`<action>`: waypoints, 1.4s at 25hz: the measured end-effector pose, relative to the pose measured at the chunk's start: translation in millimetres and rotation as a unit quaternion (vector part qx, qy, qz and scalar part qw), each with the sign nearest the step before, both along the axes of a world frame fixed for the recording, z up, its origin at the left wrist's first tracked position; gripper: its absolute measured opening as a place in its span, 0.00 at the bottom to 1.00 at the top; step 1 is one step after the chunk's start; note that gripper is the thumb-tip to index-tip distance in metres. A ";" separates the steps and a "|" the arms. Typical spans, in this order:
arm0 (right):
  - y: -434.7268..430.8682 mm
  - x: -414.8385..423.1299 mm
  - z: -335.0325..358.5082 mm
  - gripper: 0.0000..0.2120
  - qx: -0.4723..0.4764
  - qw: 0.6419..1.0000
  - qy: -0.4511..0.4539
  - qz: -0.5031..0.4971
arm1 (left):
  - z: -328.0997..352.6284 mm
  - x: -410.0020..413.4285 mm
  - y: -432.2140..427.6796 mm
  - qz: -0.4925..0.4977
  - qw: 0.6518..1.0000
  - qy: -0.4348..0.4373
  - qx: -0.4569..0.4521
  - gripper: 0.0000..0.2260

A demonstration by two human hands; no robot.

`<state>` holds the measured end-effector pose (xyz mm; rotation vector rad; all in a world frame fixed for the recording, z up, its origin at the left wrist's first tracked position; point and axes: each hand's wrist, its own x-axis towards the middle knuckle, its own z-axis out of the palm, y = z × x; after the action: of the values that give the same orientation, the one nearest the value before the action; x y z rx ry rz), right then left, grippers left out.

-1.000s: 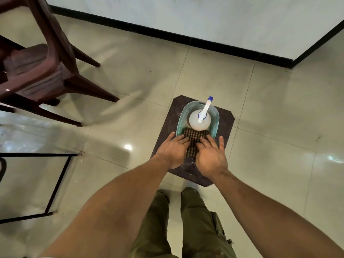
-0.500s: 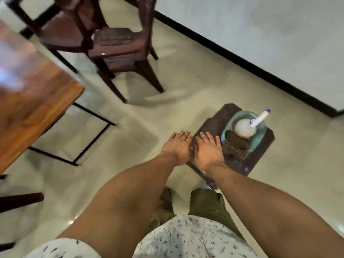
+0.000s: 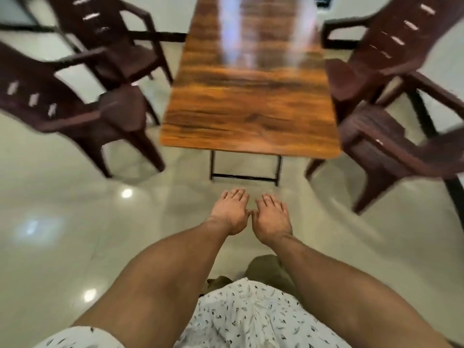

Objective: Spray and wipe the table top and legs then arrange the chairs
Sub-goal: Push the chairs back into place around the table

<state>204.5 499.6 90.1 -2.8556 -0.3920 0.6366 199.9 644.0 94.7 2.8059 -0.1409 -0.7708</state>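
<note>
Your left hand (image 3: 229, 212) and right hand (image 3: 272, 218) hang side by side in front of you, palms down, fingers loosely spread, thumbs almost touching, and neither has hold of anything. The worktop (image 3: 248, 96) lies at twelve o'clock from both hands, its long axis running straight away from you, with the near short edge closest and neither hand clearly nearer to it. Below that edge you can see the black legs (image 3: 244, 175) joined by a floor bar. No spray bottle or cloth shows in this view, so I judge you will have to fetch them before any wiping can start. Two dark plastic chairs stand at ten and eleven o'clock: the near left chair (image 3: 82, 116) and the far left chair (image 3: 118, 41), both pulled a little clear of the worktop's side. At one and two o'clock, the near right chair (image 3: 391, 136) and the far right chair (image 3: 384, 54) crowd close against the right edge. The tiled floor (image 3: 75, 234) between you and the near edge is open, so that end is the easy approach; the right-hand chairs would block reaching that side's legs.
</note>
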 end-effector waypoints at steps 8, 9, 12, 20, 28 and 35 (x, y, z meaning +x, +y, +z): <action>259.8 95.9 -15.9 0.25 0.028 0.958 -0.002 0.284 | -15.6 -1.2 238.3 0.286 0.958 0.006 0.025 0.28; 293.8 109.3 -21.6 0.26 0.033 0.952 -0.004 0.303 | -17.3 7.2 266.6 0.309 0.951 0.005 0.031 0.28; 392.2 152.2 -22.9 0.26 0.042 0.937 0.015 0.346 | -12.8 41.1 352.1 0.364 0.931 0.019 0.025 0.28; 635.2 219.4 -3.2 0.26 0.060 0.894 0.010 0.444 | 11.4 92.5 580.4 0.451 0.891 -0.021 0.054 0.27; 902.2 217.5 2.7 0.26 0.085 0.920 -0.039 0.381 | 28.8 97.3 868.5 0.403 0.908 -0.067 0.089 0.28; 1113.3 202.4 30.3 0.25 0.136 0.950 -0.041 0.278 | 61.3 133.0 1085.9 0.332 0.932 -0.093 0.112 0.29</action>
<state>406.9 1612.8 120.4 -2.5022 -1.2207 0.4957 332.9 1729.9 156.0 2.8237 0.8729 -0.3698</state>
